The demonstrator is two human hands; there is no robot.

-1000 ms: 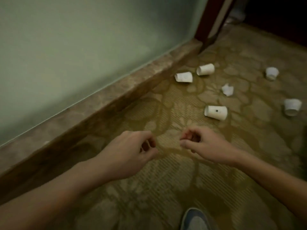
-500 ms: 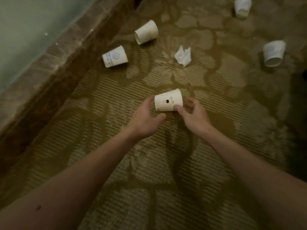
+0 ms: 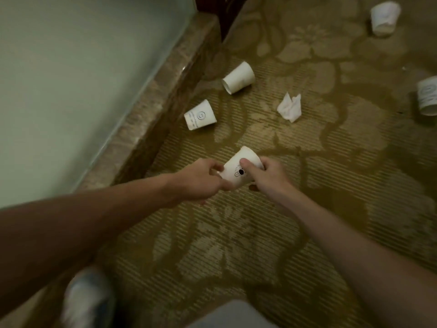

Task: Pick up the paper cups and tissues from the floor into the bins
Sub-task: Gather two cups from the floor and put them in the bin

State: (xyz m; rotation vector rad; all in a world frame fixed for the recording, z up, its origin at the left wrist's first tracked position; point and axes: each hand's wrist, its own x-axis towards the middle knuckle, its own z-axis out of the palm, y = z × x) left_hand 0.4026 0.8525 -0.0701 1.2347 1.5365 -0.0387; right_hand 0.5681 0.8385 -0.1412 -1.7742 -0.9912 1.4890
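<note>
A white paper cup with a small black drawing (image 3: 238, 168) is held just above the carpet between both hands. My left hand (image 3: 198, 179) grips its open rim end, and my right hand (image 3: 266, 175) grips its base end with the thumb on top. A smiley cup (image 3: 200, 115) and a plain cup (image 3: 238, 78) lie on their sides near the wall. A crumpled white tissue (image 3: 290, 107) lies to their right. Two more cups lie farther off, one at the top right (image 3: 384, 17) and one at the right edge (image 3: 428, 95). No bin is in view.
A green wall (image 3: 71, 79) with a stone skirting ledge (image 3: 151, 107) runs along the left. A dark red post (image 3: 229, 15) stands at its far end. My shoe (image 3: 87, 297) and knee (image 3: 234, 316) are at the bottom. Patterned carpet (image 3: 331, 185) covers the floor.
Both hands have moved from empty to closing on the drawn cup, then lifted and tilted it. The camera has moved forward and lower over the cups.
</note>
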